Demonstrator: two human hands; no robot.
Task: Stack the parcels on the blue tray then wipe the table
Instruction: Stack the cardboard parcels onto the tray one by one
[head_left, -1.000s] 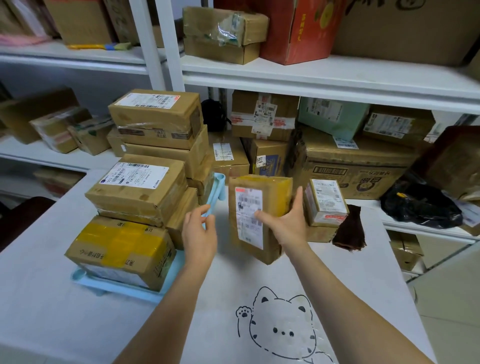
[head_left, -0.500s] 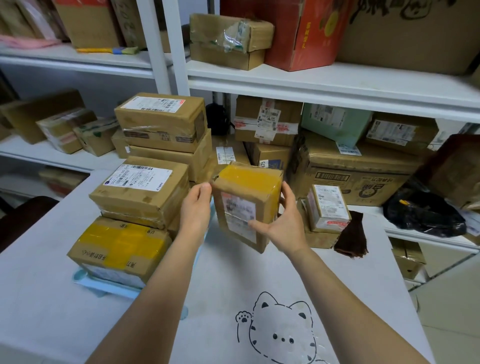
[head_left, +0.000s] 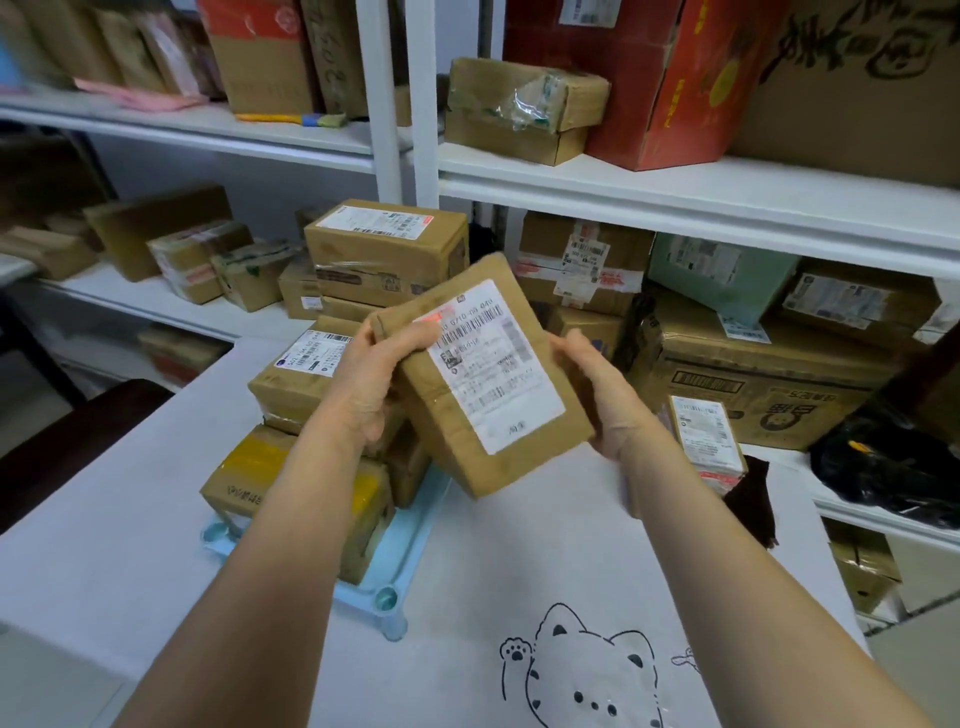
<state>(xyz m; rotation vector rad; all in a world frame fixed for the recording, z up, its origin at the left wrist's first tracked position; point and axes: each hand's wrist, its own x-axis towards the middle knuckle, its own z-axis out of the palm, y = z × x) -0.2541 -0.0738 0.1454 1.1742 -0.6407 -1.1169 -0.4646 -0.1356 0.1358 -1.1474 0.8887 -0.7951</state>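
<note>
Since half a second ago, the brown parcel (head_left: 483, 379) we hold has come up and turned, so its white shipping label now faces us, tilted with 1 corner pointing down. Our left hand (head_left: 369, 384) grips the parcel's upper left edge, thumb curled over the label side and fingers behind. Our right hand (head_left: 597, 395) clasps the opposite edge, fingers wrapped round the back. The parcel is clear of the table, in the air above the right end of the blue tray (head_left: 410, 535).

On the tray sits the stack of parcels (head_left: 311, 374): a box with yellow tape (head_left: 244, 467) at the near left, a labelled box above it, and 1 more labelled box (head_left: 387, 249) highest at the rear. Our left forearm hides part of the stack.

To the right, on the white tablecloth (head_left: 130, 561), a small labelled parcel (head_left: 706, 441) stands just beside a dark brown cloth (head_left: 750, 499). A cat drawing (head_left: 587, 675) marks the tablecloth at the near edge. White shelves (head_left: 675, 192) packed with cartons rise behind the table.
</note>
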